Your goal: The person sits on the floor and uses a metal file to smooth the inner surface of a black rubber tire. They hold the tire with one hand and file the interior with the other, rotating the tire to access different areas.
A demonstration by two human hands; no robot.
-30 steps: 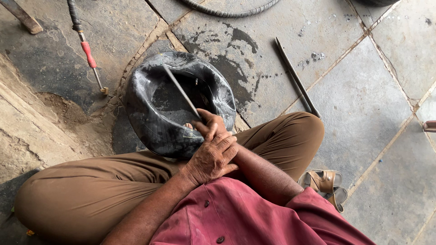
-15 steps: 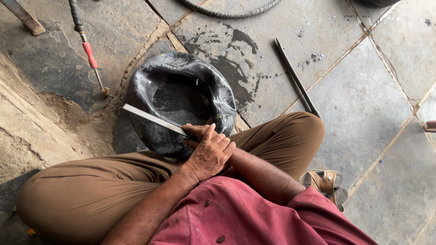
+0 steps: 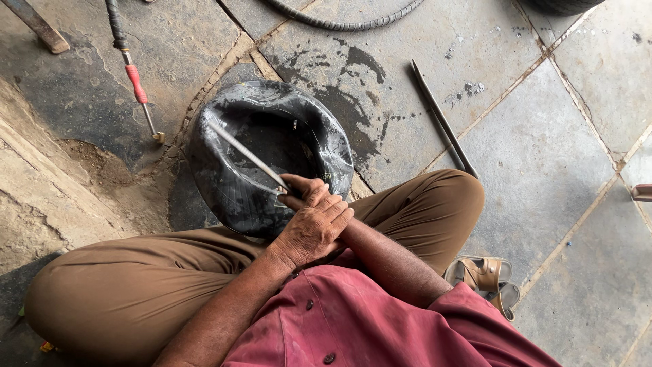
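One black inner tube [image 3: 238, 197], two metal rods [image 3: 246, 153], one sandal [image 3: 485, 275].

Inner tube [image 3: 238, 197] on the stone floor [image 3: 543, 149] ahead of the knees; flat file [image 3: 248, 155] across its hollow. Iron bar [image 3: 443, 119] right, hose nozzle [image 3: 138, 85] left.

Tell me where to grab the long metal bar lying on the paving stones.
Grip the metal bar near its middle, from above. It lies flat on the stone floor and free along its length, with nothing touching it, so fingers can close across its narrow width.
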